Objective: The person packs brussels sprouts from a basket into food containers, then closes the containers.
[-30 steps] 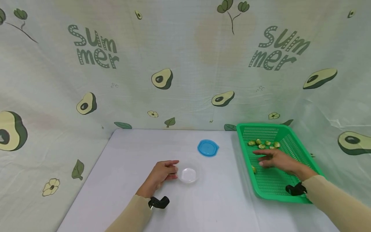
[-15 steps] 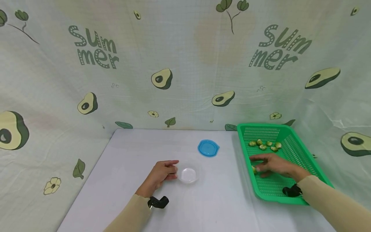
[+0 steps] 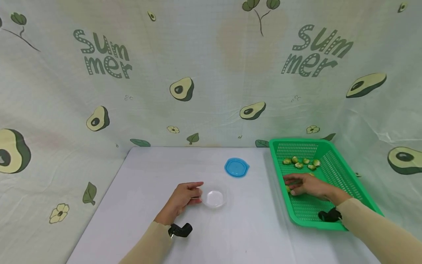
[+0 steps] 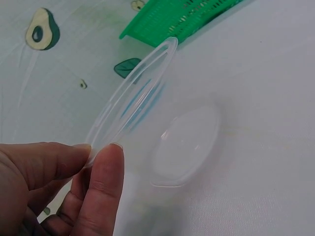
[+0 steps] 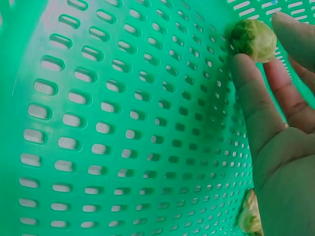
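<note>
My left hand [image 3: 184,198] pinches the rim of a clear plastic bowl [image 3: 214,199] on the white table. In the left wrist view, thumb and fingers grip the bowl's rim [image 4: 170,49] from the side, and its base [image 4: 187,142] shows through. Inside a green slotted basket [image 3: 293,216], my right hand [image 3: 308,186] reaches to the left wall. There, in the right wrist view, its fingertips close around a Brussels sprout [image 5: 255,40]. Another sprout [image 5: 250,216] lies lower down, partly behind the palm. Several more sprouts [image 3: 299,165] sit toward the basket's far end.
A blue lid [image 3: 236,167] lies flat on the table [image 3: 158,165] behind the bowl. Beyond the table's back edge hangs a printed cloth [image 3: 211,73]. The basket's raised rim [image 3: 278,172] stands between the right hand and the bowl.
My right hand has moved left and toward me inside the basket, reaching the sprout by the left wall and taking hold of it. The left hand and bowl have stayed put.
</note>
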Available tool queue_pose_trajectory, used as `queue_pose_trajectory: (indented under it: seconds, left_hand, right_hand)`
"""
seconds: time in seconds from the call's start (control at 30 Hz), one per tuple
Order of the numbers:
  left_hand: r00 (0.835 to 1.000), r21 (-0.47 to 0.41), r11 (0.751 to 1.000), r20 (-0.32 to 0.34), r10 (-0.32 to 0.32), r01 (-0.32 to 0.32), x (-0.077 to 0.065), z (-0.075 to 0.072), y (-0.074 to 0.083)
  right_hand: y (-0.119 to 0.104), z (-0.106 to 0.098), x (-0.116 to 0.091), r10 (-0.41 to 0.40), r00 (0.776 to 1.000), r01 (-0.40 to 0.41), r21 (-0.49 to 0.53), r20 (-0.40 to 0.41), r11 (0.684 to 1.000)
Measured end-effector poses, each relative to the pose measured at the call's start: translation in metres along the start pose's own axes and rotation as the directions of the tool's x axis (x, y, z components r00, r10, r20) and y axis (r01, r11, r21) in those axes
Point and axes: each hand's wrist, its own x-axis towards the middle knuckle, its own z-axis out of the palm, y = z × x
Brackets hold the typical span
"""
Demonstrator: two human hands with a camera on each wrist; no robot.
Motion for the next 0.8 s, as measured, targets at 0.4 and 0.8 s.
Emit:
queue_pose_trajectory:
  seconds: [0.4, 0.8]
  left_hand:
    - [1.0, -0.025, 1.0, -0.002, 0.017, -0.018, 0.0002, -0.0003, -0.0025]
    - [1.0, -0.017, 1.0, 0.003, 0.016, -0.016, 0.0014, 0.0008, -0.0024]
  right_hand:
    - [0.0012, -0.0009, 0.0042, -0.024, 1.0, 0.025, 0.023, -0.018, 0.999]
    - [-0.0059, 0.0042, 0.0071, -0.003, 0.996, -0.013, -0.166, -0.093, 0.986]
